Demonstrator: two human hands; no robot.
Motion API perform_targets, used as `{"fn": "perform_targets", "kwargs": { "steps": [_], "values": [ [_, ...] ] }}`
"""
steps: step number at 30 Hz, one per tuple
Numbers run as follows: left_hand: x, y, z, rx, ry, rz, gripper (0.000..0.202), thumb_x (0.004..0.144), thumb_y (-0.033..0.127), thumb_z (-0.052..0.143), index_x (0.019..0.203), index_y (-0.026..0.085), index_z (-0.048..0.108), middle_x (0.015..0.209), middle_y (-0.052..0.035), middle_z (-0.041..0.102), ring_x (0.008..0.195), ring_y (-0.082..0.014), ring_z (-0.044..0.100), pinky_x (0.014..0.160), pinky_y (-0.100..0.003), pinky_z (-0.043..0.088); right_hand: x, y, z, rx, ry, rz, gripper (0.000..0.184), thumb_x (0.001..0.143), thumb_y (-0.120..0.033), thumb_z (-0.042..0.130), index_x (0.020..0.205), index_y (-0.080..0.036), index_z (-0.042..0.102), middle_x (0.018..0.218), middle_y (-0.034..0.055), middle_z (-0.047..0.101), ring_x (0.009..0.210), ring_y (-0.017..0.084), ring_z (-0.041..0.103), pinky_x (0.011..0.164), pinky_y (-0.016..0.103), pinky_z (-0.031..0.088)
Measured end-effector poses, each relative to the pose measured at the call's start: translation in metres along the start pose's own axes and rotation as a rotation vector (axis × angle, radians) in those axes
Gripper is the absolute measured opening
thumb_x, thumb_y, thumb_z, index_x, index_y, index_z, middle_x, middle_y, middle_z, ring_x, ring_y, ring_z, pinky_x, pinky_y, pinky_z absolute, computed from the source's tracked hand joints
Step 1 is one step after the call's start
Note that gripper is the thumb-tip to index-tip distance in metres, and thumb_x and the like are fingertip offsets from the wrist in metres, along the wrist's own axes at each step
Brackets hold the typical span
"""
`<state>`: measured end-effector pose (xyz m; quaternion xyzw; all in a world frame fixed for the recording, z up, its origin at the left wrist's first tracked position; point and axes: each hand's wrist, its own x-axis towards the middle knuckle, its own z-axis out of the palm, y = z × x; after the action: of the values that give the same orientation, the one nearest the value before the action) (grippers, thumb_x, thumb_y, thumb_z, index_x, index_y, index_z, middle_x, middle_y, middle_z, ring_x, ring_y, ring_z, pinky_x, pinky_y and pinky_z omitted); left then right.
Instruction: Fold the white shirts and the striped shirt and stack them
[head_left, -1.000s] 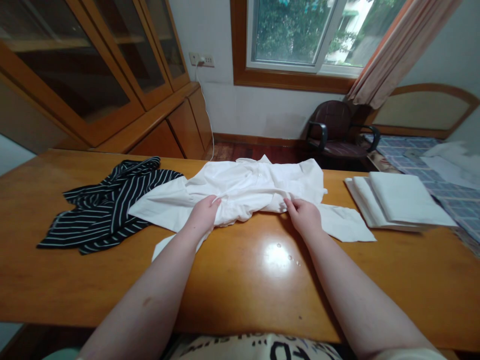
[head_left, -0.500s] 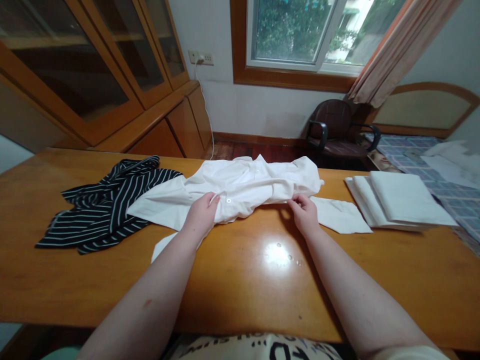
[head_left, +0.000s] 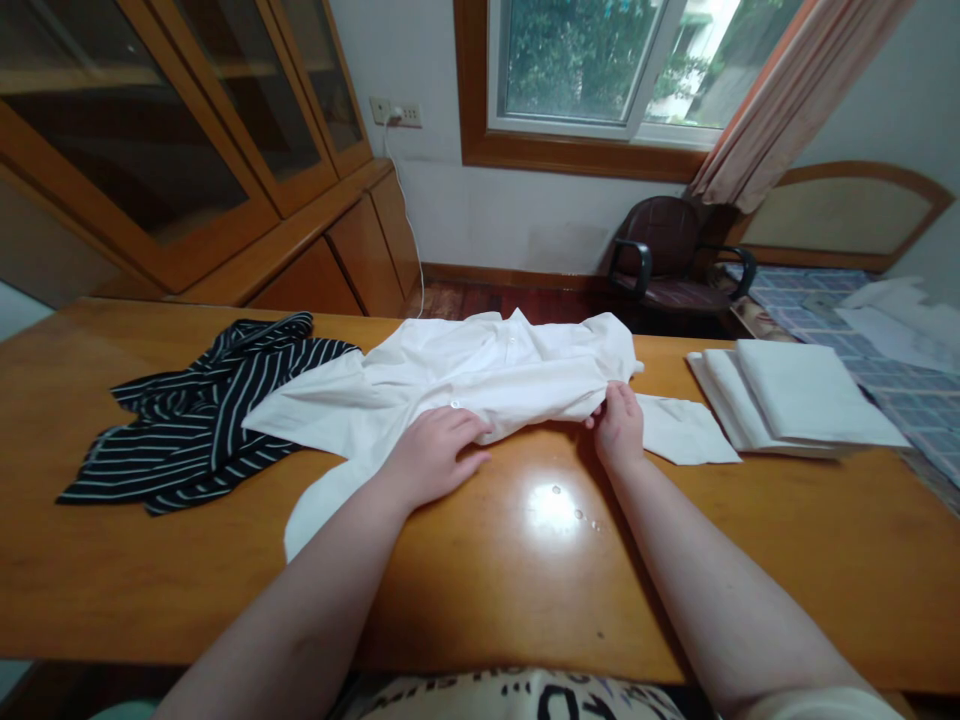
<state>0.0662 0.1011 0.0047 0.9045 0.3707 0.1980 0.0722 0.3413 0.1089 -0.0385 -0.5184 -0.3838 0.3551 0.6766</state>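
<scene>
A white button-up shirt (head_left: 517,370) lies partly folded across the wooden table, its collar toward the far edge. My left hand (head_left: 442,455) rests at the shirt's near edge below a button, fingers stretched out and thumb apart. At the near right edge, my right hand (head_left: 619,425) pinches the shirt's fabric between thumb and fingers. One white sleeve (head_left: 686,430) sticks out to the right beyond that hand. To the left, part of the shirt overlaps a black-and-white striped garment (head_left: 217,410), which lies crumpled.
Folded white cloths (head_left: 806,395) are stacked on the right of the table (head_left: 517,590). Beyond the table stand a brown armchair (head_left: 667,250) and a bed with a checked cover (head_left: 810,300). A glass-doored wooden cabinet (head_left: 315,270) is at the back left.
My left hand has let go of its pinch and moved nearer and slightly right, fingers now extended. My right hand has shifted a little right, still gripping the shirt. The shirt's near edge looks smoother.
</scene>
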Motion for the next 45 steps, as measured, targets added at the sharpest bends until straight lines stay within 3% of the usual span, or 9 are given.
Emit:
{"fn": "perform_targets", "kwargs": {
  "steps": [4,11,15,19,24,28,34,39,45],
  "values": [
    [0.005,-0.001,0.013,0.042,-0.074,-0.124,0.055,0.072,0.031,0.071,0.123,0.023,0.054,0.127,-0.0078,0.056,0.115,-0.0271,0.050,0.097,-0.041,0.038,-0.001,0.002,0.000,0.058,-0.015,0.004,0.026,0.085,-0.046,0.051,0.075,-0.024,0.043,0.044,-0.0106,0.039,0.035,0.008,0.037,0.036,0.020,0.031],
    [0.008,-0.018,0.022,0.053,-0.088,-0.320,0.015,0.081,0.025,0.058,0.092,0.022,0.067,0.099,-0.0074,0.067,0.098,-0.0271,0.055,0.090,-0.041,0.038,-0.005,-0.003,-0.001,-0.089,0.015,0.019,0.029,0.084,-0.052,0.049,0.078,-0.024,0.041,0.043,-0.0103,0.041,0.034,0.009,0.037,0.036,0.021,0.031],
    [0.009,-0.018,0.017,0.029,-0.067,-0.343,0.024,0.090,0.030,0.044,0.087,0.021,0.066,0.091,-0.0078,0.068,0.092,-0.0245,0.057,0.086,-0.038,0.039,-0.003,-0.001,-0.001,-0.135,-0.053,-0.013,0.033,0.080,-0.054,0.052,0.089,-0.023,0.045,0.064,-0.0020,0.059,0.055,0.015,0.058,0.054,0.029,0.048],
    [0.008,-0.017,0.012,0.009,0.014,-0.337,0.031,0.093,0.032,0.037,0.088,0.020,0.065,0.089,-0.0076,0.067,0.088,-0.0234,0.057,0.083,-0.036,0.041,0.001,0.007,-0.002,-0.231,-0.200,-0.140,0.046,0.071,-0.050,0.066,0.103,-0.021,0.053,0.096,0.0073,0.064,0.085,0.020,0.062,0.077,0.036,0.050],
    [0.006,-0.012,0.006,-0.054,0.138,-0.280,0.032,0.094,0.034,0.036,0.088,0.019,0.064,0.087,-0.0069,0.067,0.088,-0.0214,0.057,0.083,-0.034,0.042,0.003,0.012,-0.004,-0.455,-0.220,-0.097,0.045,0.068,-0.050,0.070,0.096,-0.017,0.060,0.085,0.0045,0.063,0.075,0.018,0.058,0.072,0.033,0.047],
    [0.002,-0.009,0.002,-0.110,0.205,-0.255,0.029,0.093,0.034,0.038,0.086,0.019,0.063,0.086,-0.0062,0.066,0.088,-0.0197,0.058,0.084,-0.032,0.043,0.003,0.007,-0.005,-0.595,-0.239,-0.046,0.033,0.075,-0.051,0.061,0.075,-0.018,0.061,0.070,0.0008,0.060,0.068,0.017,0.054,0.068,0.031,0.043],
    [-0.002,-0.004,0.000,-0.161,0.286,-0.270,0.029,0.093,0.037,0.037,0.084,0.020,0.059,0.086,-0.0068,0.065,0.088,-0.0196,0.058,0.084,-0.032,0.044,0.002,0.008,-0.005,-0.390,-0.036,-0.136,0.032,0.086,-0.051,0.043,0.085,-0.020,0.052,0.078,0.0017,0.058,0.075,0.017,0.052,0.071,0.030,0.043],
    [0.003,0.000,0.006,-0.191,0.095,-0.353,0.029,0.094,0.037,0.032,0.089,0.021,0.056,0.089,-0.0059,0.064,0.088,-0.0203,0.058,0.080,-0.031,0.043,-0.002,0.005,-0.006,-0.428,0.157,-0.241,0.033,0.089,-0.052,0.039,0.088,-0.020,0.049,0.081,0.0030,0.056,0.078,0.018,0.054,0.074,0.030,0.043],
    [0.007,0.004,0.009,-0.177,-0.190,-0.350,0.026,0.093,0.034,0.035,0.087,0.023,0.057,0.089,-0.0044,0.064,0.084,-0.0210,0.059,0.073,-0.031,0.042,0.003,0.000,-0.013,-0.671,0.083,-0.145,0.035,0.083,-0.050,0.049,0.099,-0.019,0.054,0.078,0.0029,0.059,0.071,0.019,0.054,0.066,0.030,0.042]
  ]
}}
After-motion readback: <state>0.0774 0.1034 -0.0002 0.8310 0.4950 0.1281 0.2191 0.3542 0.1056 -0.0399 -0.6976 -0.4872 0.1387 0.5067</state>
